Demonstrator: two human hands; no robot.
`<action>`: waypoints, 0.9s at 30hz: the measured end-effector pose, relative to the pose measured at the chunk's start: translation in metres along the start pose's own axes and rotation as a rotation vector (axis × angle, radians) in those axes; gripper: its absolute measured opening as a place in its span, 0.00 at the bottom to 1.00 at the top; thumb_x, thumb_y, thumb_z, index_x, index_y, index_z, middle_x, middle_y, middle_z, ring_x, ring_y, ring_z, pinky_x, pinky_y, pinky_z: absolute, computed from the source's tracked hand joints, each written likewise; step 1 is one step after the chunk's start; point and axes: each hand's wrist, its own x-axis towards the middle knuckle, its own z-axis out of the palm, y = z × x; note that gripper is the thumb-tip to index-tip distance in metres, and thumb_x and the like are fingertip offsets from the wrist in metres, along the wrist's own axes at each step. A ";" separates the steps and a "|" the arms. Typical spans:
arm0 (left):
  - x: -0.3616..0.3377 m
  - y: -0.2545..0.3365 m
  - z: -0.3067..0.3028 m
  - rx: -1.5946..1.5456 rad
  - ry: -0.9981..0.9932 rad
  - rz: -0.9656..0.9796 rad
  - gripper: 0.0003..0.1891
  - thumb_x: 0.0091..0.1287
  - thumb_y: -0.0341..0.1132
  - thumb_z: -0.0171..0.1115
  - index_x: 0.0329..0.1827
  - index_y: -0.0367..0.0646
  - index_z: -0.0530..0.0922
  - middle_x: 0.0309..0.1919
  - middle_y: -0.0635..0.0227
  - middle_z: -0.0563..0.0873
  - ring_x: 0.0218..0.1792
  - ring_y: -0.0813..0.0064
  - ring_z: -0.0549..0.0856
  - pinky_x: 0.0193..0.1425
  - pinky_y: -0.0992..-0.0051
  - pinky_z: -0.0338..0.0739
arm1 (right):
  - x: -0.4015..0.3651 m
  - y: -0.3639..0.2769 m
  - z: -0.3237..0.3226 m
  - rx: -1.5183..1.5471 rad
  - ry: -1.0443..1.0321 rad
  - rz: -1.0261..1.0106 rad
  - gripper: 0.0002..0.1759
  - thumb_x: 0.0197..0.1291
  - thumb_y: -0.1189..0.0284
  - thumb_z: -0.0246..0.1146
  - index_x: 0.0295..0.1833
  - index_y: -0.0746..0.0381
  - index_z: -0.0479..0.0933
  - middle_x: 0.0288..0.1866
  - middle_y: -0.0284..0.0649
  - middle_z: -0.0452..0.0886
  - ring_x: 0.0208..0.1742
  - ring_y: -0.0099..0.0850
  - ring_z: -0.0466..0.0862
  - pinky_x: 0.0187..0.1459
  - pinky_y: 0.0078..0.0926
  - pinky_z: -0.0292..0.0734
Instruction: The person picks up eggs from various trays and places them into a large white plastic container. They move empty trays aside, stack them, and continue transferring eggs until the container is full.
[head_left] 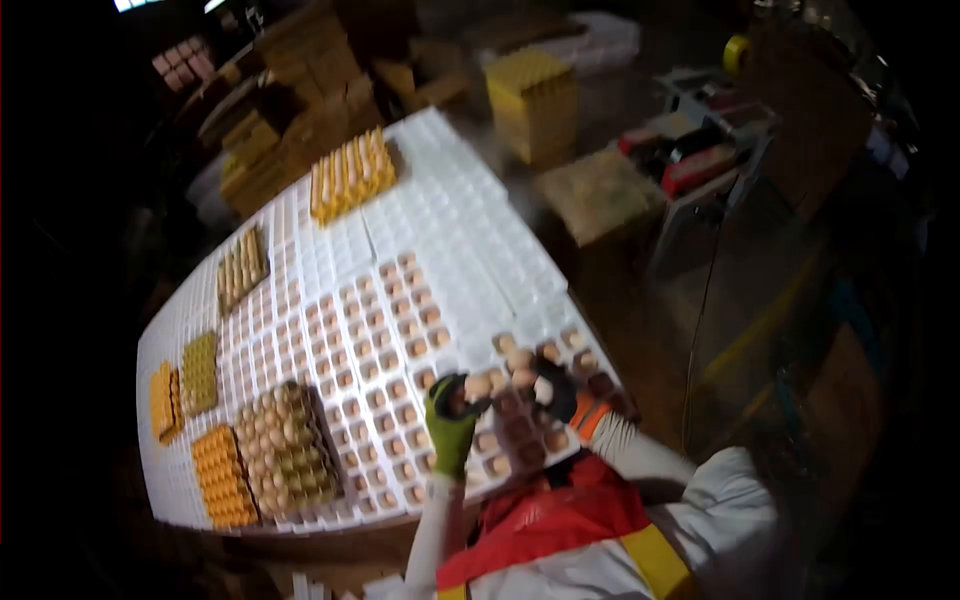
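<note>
My left hand (455, 415), in a green and black glove, is curled at the near right part of a white foam tray table, its fingers closed around an egg (478, 386). Beside it, my right hand (562, 391), in a black glove with an orange cuff, closes on pale brown eggs (523, 376); their exact number is blurred. Both hands are just above the white foam trays (470, 255), whose square pockets hold single eggs around and below the hands. Farther up, many pockets have no eggs in them.
A stack of trays full of eggs (285, 450) stands at the left, beside an orange egg tray stack (222, 478). More egg trays (352, 178) sit at the far end. A yellow tray stack (531, 105), cardboard boxes (310, 60) and a metal stand (700, 165) are beyond the table.
</note>
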 end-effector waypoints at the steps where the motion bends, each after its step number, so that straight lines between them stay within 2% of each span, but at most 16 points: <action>1: -0.002 0.002 0.007 0.073 -0.006 0.095 0.27 0.48 0.30 0.82 0.54 0.38 0.83 0.52 0.62 0.86 0.53 0.62 0.84 0.59 0.65 0.79 | -0.008 -0.006 -0.016 0.124 0.048 0.249 0.24 0.73 0.63 0.61 0.69 0.61 0.74 0.59 0.37 0.82 0.56 0.26 0.83 0.49 0.28 0.81; 2: -0.006 0.015 0.012 0.056 -0.027 0.040 0.27 0.49 0.29 0.83 0.55 0.39 0.83 0.54 0.63 0.85 0.53 0.66 0.84 0.56 0.67 0.80 | -0.016 -0.014 -0.032 0.244 0.122 0.477 0.23 0.73 0.66 0.63 0.69 0.62 0.75 0.58 0.34 0.84 0.55 0.22 0.83 0.47 0.23 0.81; 3: -0.010 0.002 0.019 -0.054 -0.081 -0.052 0.28 0.50 0.28 0.83 0.56 0.40 0.83 0.57 0.64 0.83 0.54 0.70 0.83 0.54 0.69 0.81 | -0.021 -0.024 -0.035 0.162 0.206 0.440 0.23 0.72 0.67 0.64 0.69 0.61 0.75 0.51 0.30 0.86 0.47 0.18 0.84 0.37 0.15 0.77; 4: -0.012 -0.002 0.025 -0.081 -0.068 0.042 0.29 0.49 0.28 0.83 0.57 0.41 0.83 0.57 0.65 0.83 0.55 0.72 0.83 0.54 0.71 0.81 | -0.028 -0.044 -0.038 0.097 0.163 0.387 0.23 0.72 0.67 0.64 0.69 0.61 0.75 0.50 0.31 0.87 0.45 0.21 0.86 0.35 0.17 0.77; 5: -0.015 -0.003 0.027 -0.021 -0.078 0.048 0.30 0.48 0.27 0.83 0.57 0.41 0.83 0.57 0.65 0.83 0.54 0.72 0.83 0.55 0.71 0.82 | -0.037 -0.039 -0.055 0.052 0.148 0.433 0.24 0.71 0.68 0.65 0.70 0.61 0.75 0.51 0.33 0.87 0.46 0.23 0.86 0.36 0.18 0.78; 7: -0.020 -0.003 0.027 0.123 -0.088 0.072 0.30 0.47 0.26 0.82 0.57 0.42 0.84 0.56 0.64 0.83 0.53 0.70 0.84 0.53 0.71 0.82 | -0.056 -0.008 -0.089 0.328 0.241 0.360 0.24 0.69 0.69 0.66 0.69 0.62 0.76 0.51 0.36 0.88 0.45 0.24 0.87 0.33 0.19 0.78; 8: -0.024 -0.004 0.025 0.133 -0.096 0.004 0.30 0.46 0.25 0.81 0.56 0.44 0.85 0.55 0.63 0.84 0.52 0.68 0.84 0.51 0.71 0.82 | -0.055 -0.047 -0.085 0.248 0.270 0.468 0.23 0.66 0.71 0.69 0.66 0.62 0.78 0.46 0.35 0.88 0.37 0.22 0.86 0.27 0.18 0.76; 9: -0.026 -0.004 0.024 0.177 -0.079 0.050 0.29 0.46 0.26 0.81 0.56 0.44 0.85 0.54 0.62 0.84 0.51 0.67 0.85 0.49 0.71 0.82 | -0.056 -0.044 -0.097 -0.106 0.309 0.468 0.22 0.63 0.74 0.71 0.63 0.61 0.81 0.41 0.33 0.87 0.28 0.18 0.81 0.22 0.17 0.72; 11: -0.035 -0.005 0.020 0.238 -0.083 0.023 0.29 0.46 0.26 0.81 0.55 0.44 0.85 0.55 0.62 0.83 0.51 0.66 0.85 0.50 0.70 0.82 | -0.064 -0.068 -0.106 -0.248 0.404 0.471 0.23 0.59 0.75 0.74 0.61 0.60 0.82 0.38 0.31 0.86 0.25 0.15 0.77 0.21 0.16 0.70; 14: -0.045 0.006 0.015 0.264 -0.091 -0.026 0.29 0.44 0.27 0.82 0.54 0.44 0.85 0.54 0.63 0.82 0.51 0.65 0.84 0.52 0.69 0.82 | -0.082 -0.057 -0.134 -0.260 0.477 0.513 0.24 0.55 0.75 0.78 0.59 0.58 0.84 0.40 0.29 0.86 0.26 0.14 0.77 0.23 0.16 0.71; 16: -0.052 0.009 0.014 0.295 -0.114 -0.031 0.29 0.43 0.28 0.82 0.53 0.44 0.85 0.54 0.62 0.82 0.51 0.65 0.84 0.52 0.69 0.82 | -0.085 -0.041 -0.136 -0.246 0.461 0.395 0.24 0.53 0.75 0.80 0.58 0.57 0.85 0.40 0.28 0.86 0.26 0.14 0.76 0.24 0.16 0.71; 21: -0.068 0.021 0.015 0.395 -0.193 0.019 0.28 0.43 0.35 0.84 0.52 0.47 0.85 0.51 0.64 0.84 0.48 0.65 0.84 0.50 0.68 0.82 | -0.094 -0.026 -0.145 -0.352 0.395 0.392 0.22 0.51 0.73 0.81 0.54 0.57 0.87 0.44 0.29 0.87 0.38 0.16 0.81 0.32 0.18 0.78; 22: -0.071 0.020 0.018 0.334 -0.176 -0.040 0.28 0.43 0.36 0.84 0.51 0.47 0.85 0.50 0.66 0.85 0.47 0.65 0.85 0.49 0.68 0.82 | -0.078 -0.051 -0.130 -0.383 0.440 0.686 0.22 0.50 0.73 0.81 0.53 0.57 0.87 0.45 0.31 0.87 0.43 0.21 0.83 0.39 0.22 0.81; 25: -0.068 0.011 0.023 0.359 -0.199 -0.029 0.26 0.45 0.37 0.84 0.51 0.49 0.85 0.50 0.69 0.85 0.47 0.67 0.85 0.48 0.68 0.81 | -0.034 -0.014 -0.140 -0.381 0.330 0.150 0.22 0.49 0.73 0.82 0.52 0.59 0.87 0.46 0.33 0.87 0.43 0.25 0.84 0.45 0.26 0.81; 27: -0.056 0.017 0.025 0.346 -0.205 -0.121 0.25 0.47 0.38 0.83 0.51 0.51 0.85 0.50 0.70 0.84 0.47 0.68 0.85 0.45 0.69 0.81 | 0.011 -0.043 -0.119 -0.786 0.308 0.037 0.20 0.49 0.64 0.81 0.49 0.54 0.88 0.47 0.39 0.86 0.49 0.37 0.85 0.51 0.34 0.80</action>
